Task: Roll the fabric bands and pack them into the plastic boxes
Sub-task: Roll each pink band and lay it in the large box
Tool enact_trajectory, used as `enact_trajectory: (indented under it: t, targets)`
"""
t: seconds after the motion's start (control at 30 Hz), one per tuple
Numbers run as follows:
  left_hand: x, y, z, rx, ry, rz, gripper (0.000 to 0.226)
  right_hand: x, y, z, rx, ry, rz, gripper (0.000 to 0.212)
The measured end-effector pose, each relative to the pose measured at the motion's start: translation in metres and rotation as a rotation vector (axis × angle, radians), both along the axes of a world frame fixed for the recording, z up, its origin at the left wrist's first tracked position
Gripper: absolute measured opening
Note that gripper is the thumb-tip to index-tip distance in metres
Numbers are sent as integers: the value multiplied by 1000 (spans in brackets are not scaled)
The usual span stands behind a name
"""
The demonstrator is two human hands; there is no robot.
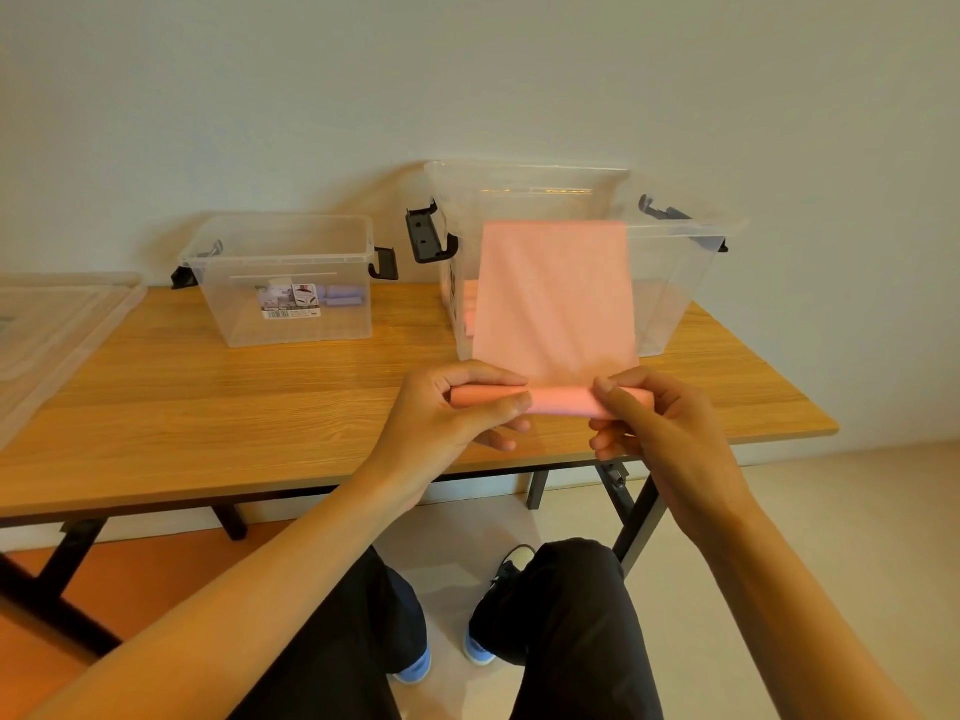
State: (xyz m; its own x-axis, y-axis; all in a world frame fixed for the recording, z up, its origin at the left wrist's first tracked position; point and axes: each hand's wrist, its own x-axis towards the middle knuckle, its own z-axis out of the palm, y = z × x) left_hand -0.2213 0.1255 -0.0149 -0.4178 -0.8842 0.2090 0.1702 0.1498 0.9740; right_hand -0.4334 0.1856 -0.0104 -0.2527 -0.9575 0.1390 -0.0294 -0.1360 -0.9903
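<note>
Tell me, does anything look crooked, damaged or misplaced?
Nothing stands out. The left hand and right hand hold the partly rolled pink band level; the smaller box with purple rolls and the larger box with pink rolls stand upright on the table.

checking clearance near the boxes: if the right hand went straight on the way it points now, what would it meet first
Beyond the pink band it holds, the right hand would probably meet the front wall of the larger clear box; depth is unclear.

Stuck on left plastic box (234,309): sticker (290,302) bearing barcode and small pictures; wording blurred, perhaps "Storage Box".
</note>
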Motion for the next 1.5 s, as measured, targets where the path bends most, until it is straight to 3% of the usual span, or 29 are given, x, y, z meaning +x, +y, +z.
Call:
enact_trajectory:
  t: [0.23, 0.33, 0.4, 0.57, 0.8, 0.93, 1.13, 1.5]
  targets:
    - [-3, -1, -2, 9, 7, 78, 17, -1, 1, 1, -5, 44, 57, 24]
    - [-2, -1, -1, 20, 18, 32, 28, -2, -1, -1, 11, 15, 37, 18]
    - [-2, -1, 0, -14, -1, 10, 31, -2, -2, 0, 29, -10, 24, 26]
    - [-6, -4, 1, -12, -20, 27, 17, -2, 0, 0, 6, 6, 42, 29]
    - [-6, -4, 2, -45, -29, -63, 30, -3, -1, -2, 58, -83, -3, 29]
    - [-5, -5, 1, -14, -37, -43, 21, -3, 1, 0, 22, -25, 10, 32]
    - [-6, -8, 2, -18, -22, -35, 29, -7, 1, 1, 20, -49, -11, 22]
    - [-11, -12, 4, -40, -31, -53, 23, -13, 0, 4, -71, -14, -27, 26]
